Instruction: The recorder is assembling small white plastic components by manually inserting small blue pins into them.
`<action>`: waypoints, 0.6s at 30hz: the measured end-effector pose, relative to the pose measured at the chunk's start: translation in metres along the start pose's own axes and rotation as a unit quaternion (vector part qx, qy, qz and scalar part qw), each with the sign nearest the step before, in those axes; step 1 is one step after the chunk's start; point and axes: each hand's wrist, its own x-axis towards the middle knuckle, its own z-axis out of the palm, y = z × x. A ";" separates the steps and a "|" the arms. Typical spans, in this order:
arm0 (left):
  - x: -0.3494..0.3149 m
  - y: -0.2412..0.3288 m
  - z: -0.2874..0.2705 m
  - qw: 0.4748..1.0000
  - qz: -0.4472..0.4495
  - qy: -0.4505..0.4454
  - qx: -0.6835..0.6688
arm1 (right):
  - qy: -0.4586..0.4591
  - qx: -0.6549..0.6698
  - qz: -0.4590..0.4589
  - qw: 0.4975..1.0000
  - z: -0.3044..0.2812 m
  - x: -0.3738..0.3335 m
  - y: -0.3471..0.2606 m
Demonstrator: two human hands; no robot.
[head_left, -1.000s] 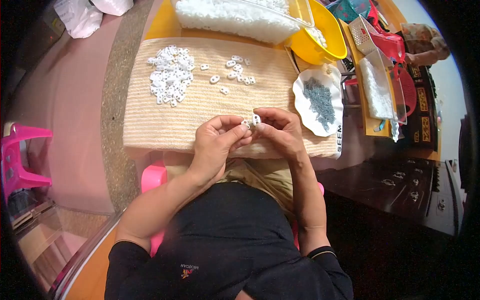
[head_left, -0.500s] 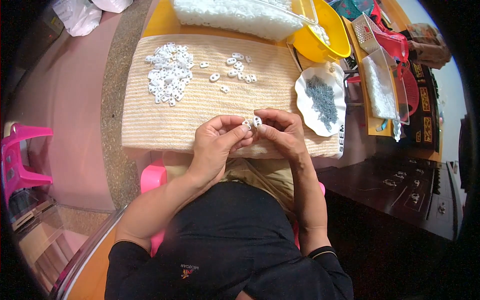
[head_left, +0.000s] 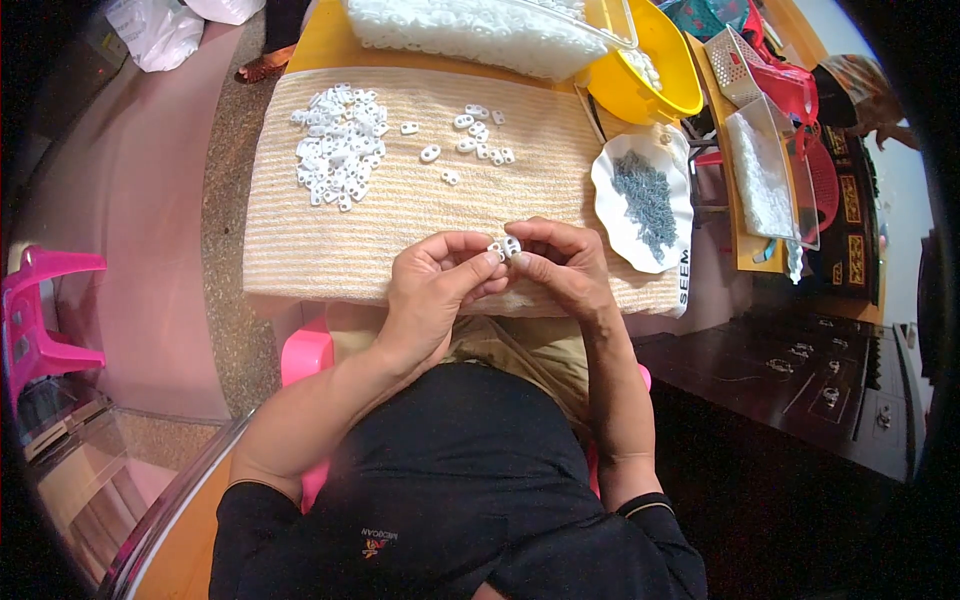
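Observation:
Over the near edge of the towel-covered table my two hands meet, each pinching a small white plastic part. My left hand grips a flat two-hole piece between thumb and forefinger. Between the thumb and fingers of my right hand is a rounded two-hole cord-lock shell. The two parts touch or nearly touch; fingertips partly cover both. Ahead of my hands lie several loose white shells. A heap of flat white pieces sits farther left.
To the right, a white scalloped plate holds a pile of small grey springs. Behind stand a clear bin of white parts and a yellow basin. Another person's foot shows at the far left; someone stands at the upper right.
My right hand has brought its shell left, up against the piece in my left hand. A foot has come into view at the far left, and the person at upper right has shifted.

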 end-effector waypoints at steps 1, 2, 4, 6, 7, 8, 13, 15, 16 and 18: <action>0.000 -0.001 -0.001 1.000 0.002 -0.004 0.005 | 0.000 0.000 0.000 1.000 0.001 0.000 -0.001; 0.000 -0.001 -0.001 1.000 0.002 -0.004 0.005 | 0.000 -0.006 0.000 1.000 0.003 0.000 -0.004; 0.000 -0.002 -0.002 1.000 -0.002 -0.002 0.002 | 0.001 -0.013 0.000 1.000 0.004 0.000 -0.005; 0.000 -0.001 -0.001 1.000 0.000 -0.002 0.004 | -0.004 -0.022 -0.014 1.000 0.004 0.000 -0.006; 0.000 -0.001 -0.001 1.000 0.002 -0.001 0.006 | -0.003 -0.023 -0.014 1.000 0.004 0.000 -0.006; 0.000 -0.001 -0.001 1.000 0.002 -0.001 0.006 | -0.004 -0.026 -0.009 1.000 0.003 0.000 -0.006; 0.000 -0.001 0.000 1.000 0.004 -0.008 0.005 | -0.001 -0.029 -0.005 1.000 0.003 -0.001 -0.007; 0.000 -0.001 0.000 1.000 0.001 -0.008 0.005 | -0.004 -0.054 -0.011 0.998 0.003 -0.001 -0.007; -0.001 -0.001 0.000 1.000 -0.003 -0.008 0.005 | -0.004 -0.054 -0.011 0.998 0.003 -0.001 -0.007; -0.001 -0.001 0.000 1.000 -0.002 -0.007 0.007 | -0.001 -0.047 -0.008 0.999 0.004 -0.001 -0.007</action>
